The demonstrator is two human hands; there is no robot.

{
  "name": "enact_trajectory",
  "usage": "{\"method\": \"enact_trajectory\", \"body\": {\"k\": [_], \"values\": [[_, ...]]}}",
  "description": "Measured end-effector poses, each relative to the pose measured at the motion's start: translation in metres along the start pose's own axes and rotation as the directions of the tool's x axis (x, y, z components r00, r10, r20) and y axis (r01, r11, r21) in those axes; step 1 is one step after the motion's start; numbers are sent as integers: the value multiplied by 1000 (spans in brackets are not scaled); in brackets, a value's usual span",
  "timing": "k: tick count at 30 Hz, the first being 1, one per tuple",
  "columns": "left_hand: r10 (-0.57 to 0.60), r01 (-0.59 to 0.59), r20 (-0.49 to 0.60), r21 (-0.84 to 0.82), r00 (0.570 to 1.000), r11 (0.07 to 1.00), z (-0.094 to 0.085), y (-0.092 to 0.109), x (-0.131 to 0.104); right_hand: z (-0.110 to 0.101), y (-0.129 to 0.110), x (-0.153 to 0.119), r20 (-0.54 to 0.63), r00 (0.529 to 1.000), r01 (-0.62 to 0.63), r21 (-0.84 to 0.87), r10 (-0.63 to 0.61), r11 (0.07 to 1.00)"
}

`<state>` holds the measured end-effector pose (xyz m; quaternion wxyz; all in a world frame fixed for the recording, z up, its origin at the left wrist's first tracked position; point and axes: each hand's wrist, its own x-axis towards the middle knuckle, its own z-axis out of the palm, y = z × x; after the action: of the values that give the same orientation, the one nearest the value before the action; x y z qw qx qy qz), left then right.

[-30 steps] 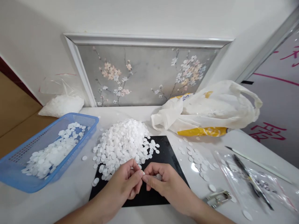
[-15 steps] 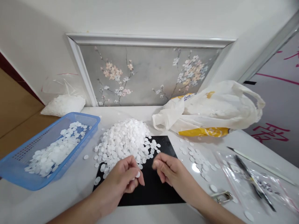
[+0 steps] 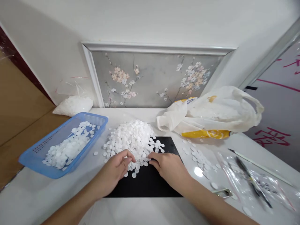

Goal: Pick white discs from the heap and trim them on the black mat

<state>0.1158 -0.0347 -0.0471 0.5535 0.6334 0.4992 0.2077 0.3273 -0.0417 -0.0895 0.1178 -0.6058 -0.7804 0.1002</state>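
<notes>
A heap of small white discs (image 3: 132, 136) lies on the table and over the back of a black mat (image 3: 145, 184). My left hand (image 3: 114, 170) is at the heap's front left edge, its fingers curled with thumb and index close together; what is between them, if anything, is too small to tell. At the heap's front right edge, my right hand (image 3: 170, 168) touches the discs with thumb and index fingertips slightly apart. Left of the heap, a blue basket (image 3: 49, 142) holds more white discs.
A plastic bag (image 3: 211, 115) with yellow print lies at the back right. Loose discs, a metal clipper (image 3: 223, 193), tweezers (image 3: 253, 181) and clear bags (image 3: 269, 187) are at the right. A filled clear bag (image 3: 73, 105) stands behind the basket.
Both hands have moved forward to the heap's front edge. The disc seen in my left fingers is no longer visible there. The view has shifted, so the basket appears further right.
</notes>
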Motion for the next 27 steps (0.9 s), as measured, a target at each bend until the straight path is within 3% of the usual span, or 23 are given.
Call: {"method": "enact_trajectory", "body": {"k": [2,4,8,10,12,14,17,19,23,27], "values": [[74,-51,-77,264,994,963,6,-5,0,6,-1,1,-20,999,30,-51,-31,998],[143,-71,-138,427,980,902,10,-8,0,9,-1,3,-31,998,43,-62,-45,997],[167,-76,-162,456,972,887,16,-12,2,8,2,7,-49,998,45,-11,-45,999],[175,-87,-168,431,970,898,19,-15,2,6,2,7,-73,996,-34,192,48,981],[181,-101,-166,402,969,910,24,-16,2,2,1,3,-10,987,-132,524,161,841],[159,-98,-137,368,978,925,28,-15,1,-1,-3,-2,151,971,-232,779,185,582],[109,-86,-71,269,991,959,32,-9,0,-5,-8,-9,353,929,-370,888,108,275],[75,-67,-38,182,996,981,33,-7,-1,-6,-11,-11,393,916,-401,895,78,198],[-32,32,33,6,999,999,35,-10,2,-6,-14,-11,362,930,-368,899,69,236],[-60,62,65,-23,996,998,34,-10,5,-3,-12,-12,286,957,-283,882,49,377]]}}
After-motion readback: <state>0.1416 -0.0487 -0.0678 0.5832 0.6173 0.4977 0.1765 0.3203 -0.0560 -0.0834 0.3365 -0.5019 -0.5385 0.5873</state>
